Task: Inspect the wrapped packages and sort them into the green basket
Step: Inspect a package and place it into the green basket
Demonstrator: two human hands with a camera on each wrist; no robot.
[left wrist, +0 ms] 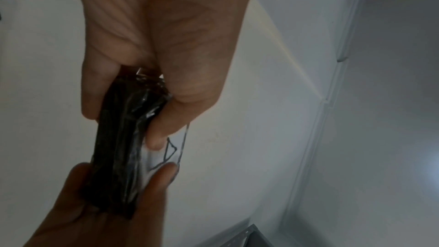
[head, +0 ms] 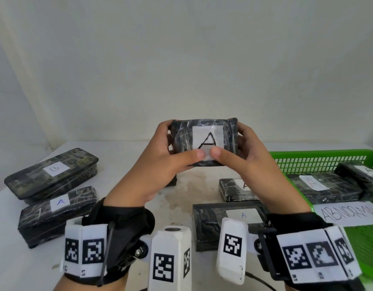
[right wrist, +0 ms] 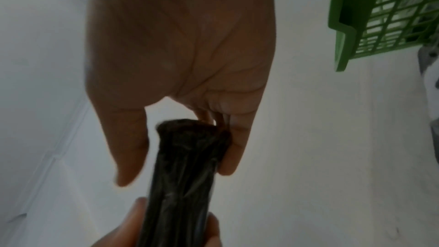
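A black wrapped package [head: 204,141] with a white label marked A is held up above the table, its label facing me. My left hand [head: 160,162] grips its left end and my right hand [head: 250,158] grips its right end, both thumbs pressed on the lower front edge. The left wrist view shows the package [left wrist: 118,138] edge-on, clamped between thumb and fingers. The same package [right wrist: 185,176] appears end-on in the right wrist view. The green basket [head: 320,162] stands at the right with two A-labelled packages [head: 324,185] inside.
Four more wrapped packages lie on the white table: one marked B [head: 53,171] and one marked A [head: 57,208] at the left, two marked A [head: 234,190] [head: 229,219] under my right forearm. A paper reading ABNORMAL [head: 347,213] sits on the basket's near part.
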